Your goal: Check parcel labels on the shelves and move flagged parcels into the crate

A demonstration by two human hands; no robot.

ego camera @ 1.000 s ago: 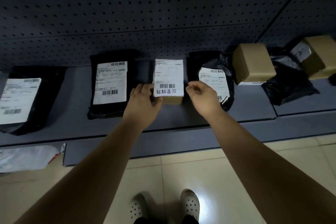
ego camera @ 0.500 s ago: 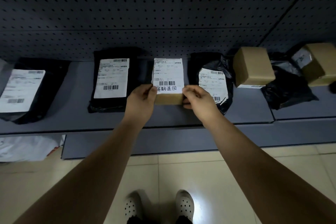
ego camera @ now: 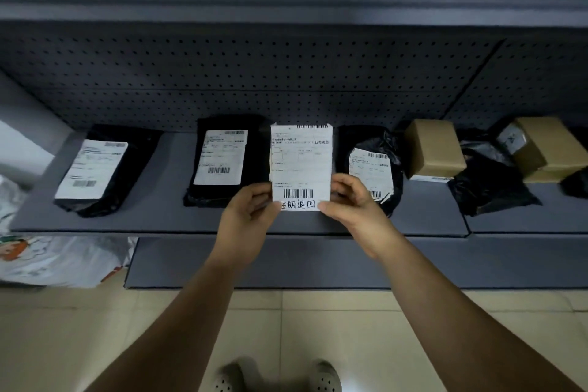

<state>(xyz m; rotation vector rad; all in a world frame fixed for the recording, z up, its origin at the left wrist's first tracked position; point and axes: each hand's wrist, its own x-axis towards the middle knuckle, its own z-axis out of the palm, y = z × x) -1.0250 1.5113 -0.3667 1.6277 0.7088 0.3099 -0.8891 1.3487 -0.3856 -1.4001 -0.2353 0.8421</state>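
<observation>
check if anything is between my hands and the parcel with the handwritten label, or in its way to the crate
Nothing visible between them: the left hand and right hand grip the labelled parcel by its lower corners, in front of the shelf. The crate is not in view, so that path cannot be judged.

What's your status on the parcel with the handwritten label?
Left grip and right grip pinch the parcel at its lower corners. Label faces camera, handwriting under barcode. Crate not in view.
</observation>
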